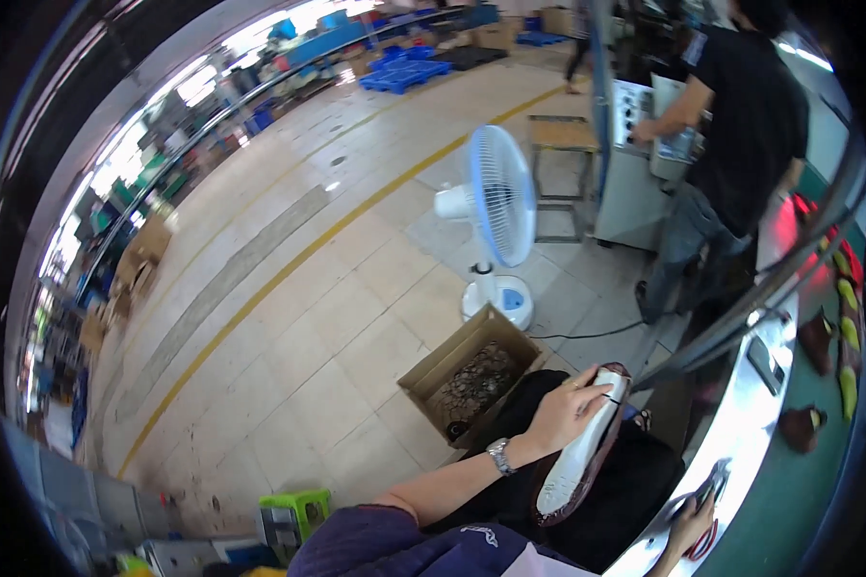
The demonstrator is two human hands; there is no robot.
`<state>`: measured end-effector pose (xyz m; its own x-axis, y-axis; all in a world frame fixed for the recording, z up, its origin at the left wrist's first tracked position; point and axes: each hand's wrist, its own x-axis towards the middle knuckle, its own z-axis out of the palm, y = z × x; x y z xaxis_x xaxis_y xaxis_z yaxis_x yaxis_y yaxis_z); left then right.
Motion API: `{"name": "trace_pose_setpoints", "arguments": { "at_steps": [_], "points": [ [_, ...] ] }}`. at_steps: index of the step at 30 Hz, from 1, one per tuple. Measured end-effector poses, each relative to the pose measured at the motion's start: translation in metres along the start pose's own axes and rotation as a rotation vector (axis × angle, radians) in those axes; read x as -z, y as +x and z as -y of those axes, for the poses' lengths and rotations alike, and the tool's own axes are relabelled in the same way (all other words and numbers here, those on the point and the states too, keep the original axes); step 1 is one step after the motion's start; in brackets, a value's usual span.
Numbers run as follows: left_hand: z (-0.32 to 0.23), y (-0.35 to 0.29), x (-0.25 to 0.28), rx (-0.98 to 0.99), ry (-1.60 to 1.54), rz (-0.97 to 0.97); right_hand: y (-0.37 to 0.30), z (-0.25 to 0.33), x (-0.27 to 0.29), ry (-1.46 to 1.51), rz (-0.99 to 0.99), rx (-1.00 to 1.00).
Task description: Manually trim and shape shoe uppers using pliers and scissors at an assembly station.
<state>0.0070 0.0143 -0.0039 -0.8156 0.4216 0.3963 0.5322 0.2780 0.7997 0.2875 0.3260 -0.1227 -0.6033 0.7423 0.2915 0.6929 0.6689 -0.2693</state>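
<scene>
Across my lap lies a shoe [570,471] with a dark red-brown upper gathered round a long white bottom that faces up. My left hand [560,415], with a metal watch on its wrist, grips it toward the far end, fingers on the white face and over the edge. At the lower right, my right hand [693,521] is closed at the metal-topped bench [731,438]. A dark metal hand tool [719,478] sticks out past its fingers, and red loops show below; its exact kind is unclear.
An open cardboard box [423,385] with scraps inside stands by my knees, a white-blue fan [500,197] beyond it. On the bench's right, brown shoe parts [801,428] and a dark phone-like object [766,365] lie. A person in black [751,115] stands at a machine. A green stool [310,510] is at left.
</scene>
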Motion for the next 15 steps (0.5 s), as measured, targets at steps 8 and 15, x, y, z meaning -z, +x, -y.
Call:
{"name": "trace_pose_setpoints", "arguments": {
  "at_steps": [8,15],
  "points": [
    [0.005,-0.008,-0.016,-0.066,0.028,-0.049,-0.045,0.015,0.075,0.31,-0.083,0.0],
    [0.011,-0.016,-0.021,-0.082,0.042,0.0,-0.047,0.04,0.088,0.939,-0.061,0.258]
  ]
}}
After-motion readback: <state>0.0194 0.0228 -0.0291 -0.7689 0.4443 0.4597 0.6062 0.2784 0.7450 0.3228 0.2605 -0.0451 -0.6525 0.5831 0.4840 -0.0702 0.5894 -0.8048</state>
